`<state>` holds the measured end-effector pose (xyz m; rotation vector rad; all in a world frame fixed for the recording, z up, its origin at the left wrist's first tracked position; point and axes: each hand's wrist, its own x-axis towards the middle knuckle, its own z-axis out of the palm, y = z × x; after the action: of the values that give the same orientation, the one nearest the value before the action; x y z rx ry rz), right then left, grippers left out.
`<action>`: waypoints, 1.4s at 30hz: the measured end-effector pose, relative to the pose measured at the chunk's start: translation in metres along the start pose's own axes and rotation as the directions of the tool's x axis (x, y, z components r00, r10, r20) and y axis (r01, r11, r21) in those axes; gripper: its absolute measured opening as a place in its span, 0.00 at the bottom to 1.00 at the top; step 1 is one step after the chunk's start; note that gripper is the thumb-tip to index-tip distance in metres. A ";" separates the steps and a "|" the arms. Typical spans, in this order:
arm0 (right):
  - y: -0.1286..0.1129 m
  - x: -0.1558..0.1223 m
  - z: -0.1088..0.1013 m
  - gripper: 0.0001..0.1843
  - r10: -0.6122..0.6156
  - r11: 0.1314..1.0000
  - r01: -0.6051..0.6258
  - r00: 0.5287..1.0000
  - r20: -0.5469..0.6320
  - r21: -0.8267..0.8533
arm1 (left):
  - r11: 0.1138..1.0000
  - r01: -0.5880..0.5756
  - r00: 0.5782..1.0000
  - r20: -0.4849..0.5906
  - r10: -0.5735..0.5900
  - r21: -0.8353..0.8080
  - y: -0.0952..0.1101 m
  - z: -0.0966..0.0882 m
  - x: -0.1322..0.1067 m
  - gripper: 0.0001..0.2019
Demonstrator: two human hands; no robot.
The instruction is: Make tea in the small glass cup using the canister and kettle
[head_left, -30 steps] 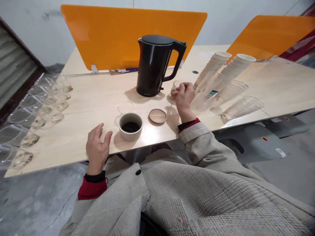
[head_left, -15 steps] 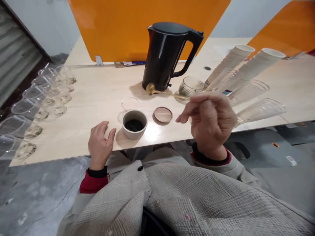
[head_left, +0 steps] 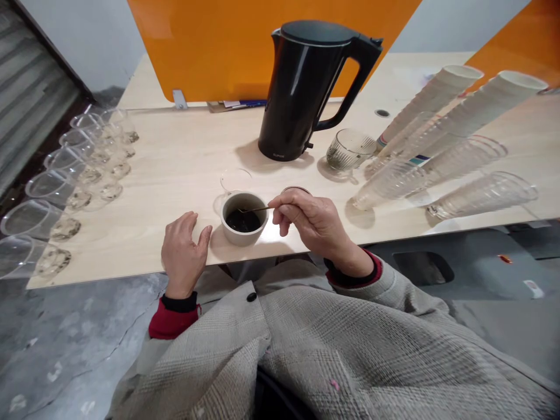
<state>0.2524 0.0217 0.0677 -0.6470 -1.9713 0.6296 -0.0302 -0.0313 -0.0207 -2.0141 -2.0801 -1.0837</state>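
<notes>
A pale cup (head_left: 243, 237) with dark liquid (head_left: 240, 221) inside stands near the table's front edge. Between the fingertips of my right hand (head_left: 312, 224) is a thin gold spoon (head_left: 259, 209); its far end dips inside the cup, and the bowl is hidden in the dark liquid. My left hand (head_left: 184, 251) rests at the table edge, left of the cup and apart from it, fingers spread and holding nothing. Behind my right hand a round wooden lid or coaster (head_left: 296, 189) is mostly covered, with only its far rim showing.
Beyond the cup stands a black kettle (head_left: 306, 93). A ribbed glass cup (head_left: 350, 150) is to its right. Stacks of paper cups (head_left: 437, 99) and clear plastic cups (head_left: 398, 181) lean farther right. Several clear cups (head_left: 65, 175) line the left end. An orange divider (head_left: 210, 52) rises behind.
My right hand has come down and left, carrying the spoon from in front of the kettle into the cup. It now covers most of the wooden disc. My left hand is nearly still.
</notes>
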 end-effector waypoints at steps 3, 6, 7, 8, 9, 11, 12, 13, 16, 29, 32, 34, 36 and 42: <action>0.003 0.000 0.004 0.11 0.069 0.997 -0.068 0.997 -0.027 0.039 | 1.000 0.015 1.000 0.003 -0.015 -0.009 0.000 0.000 0.000 0.19; 0.004 0.002 0.006 0.14 0.105 0.994 -0.103 0.992 -0.065 0.033 | 1.000 0.026 1.000 0.007 -0.026 -0.017 0.001 0.000 0.000 0.18; 0.003 0.004 0.006 0.15 0.103 0.995 -0.101 0.992 -0.076 0.024 | 0.999 0.027 1.000 0.009 -0.027 -0.018 0.001 0.000 0.000 0.18; 0.003 0.005 0.006 0.16 0.095 0.995 -0.094 0.992 -0.084 0.015 | 0.999 0.027 1.000 0.011 -0.027 -0.019 0.001 0.000 0.000 0.18; 0.002 0.007 0.006 0.16 0.083 0.997 -0.082 0.993 -0.088 0.008 | 0.999 0.027 1.000 0.013 -0.027 -0.019 0.002 -0.001 0.000 0.18; -0.001 0.010 0.007 0.16 0.052 0.999 -0.053 0.995 -0.082 0.002 | 1.000 0.025 1.000 0.017 -0.025 -0.018 0.002 -0.001 0.000 0.18; -0.002 0.012 0.008 0.16 0.043 0.999 -0.043 0.996 -0.075 -0.001 | 1.000 0.023 1.000 0.017 -0.022 -0.017 0.002 -0.001 0.000 0.18; -0.003 0.013 0.008 0.16 0.036 0.999 -0.037 0.997 -0.067 -0.006 | 1.000 0.021 1.000 0.017 -0.020 -0.016 0.002 -0.001 0.000 0.18; -0.004 0.015 0.011 0.16 0.052 0.998 -0.053 0.998 -0.044 -0.017 | 1.000 0.020 1.000 0.012 -0.019 -0.018 0.002 -0.001 0.000 0.18; 0.000 0.021 0.011 0.21 0.130 0.988 -0.141 0.982 -0.140 -0.070 | 0.999 0.023 1.000 0.017 -0.023 -0.026 0.001 0.000 0.000 0.16; 0.002 0.024 0.013 0.25 0.222 0.975 -0.221 0.962 -0.158 0.025 | 0.999 0.031 0.999 0.019 -0.030 -0.027 0.001 0.000 0.000 0.16; 0.005 0.026 0.014 0.26 0.287 0.956 -0.271 0.943 -0.168 0.113 | 0.999 0.030 0.999 0.017 -0.030 -0.028 0.001 0.000 0.000 0.16; 0.010 0.028 0.015 0.26 0.346 0.927 -0.308 0.922 -0.176 0.213 | 0.999 0.025 1.000 0.012 -0.025 -0.027 0.002 0.000 0.001 0.16; 0.026 0.031 0.013 0.26 0.425 0.865 -0.333 0.883 -0.197 0.375 | 1.000 0.018 1.000 -0.006 -0.018 -0.012 0.003 -0.001 0.000 0.16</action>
<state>0.2326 0.0589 0.0638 -0.8716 -1.4396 1.0325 -0.0278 -0.0319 -0.0188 -1.9994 -2.0976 -1.1065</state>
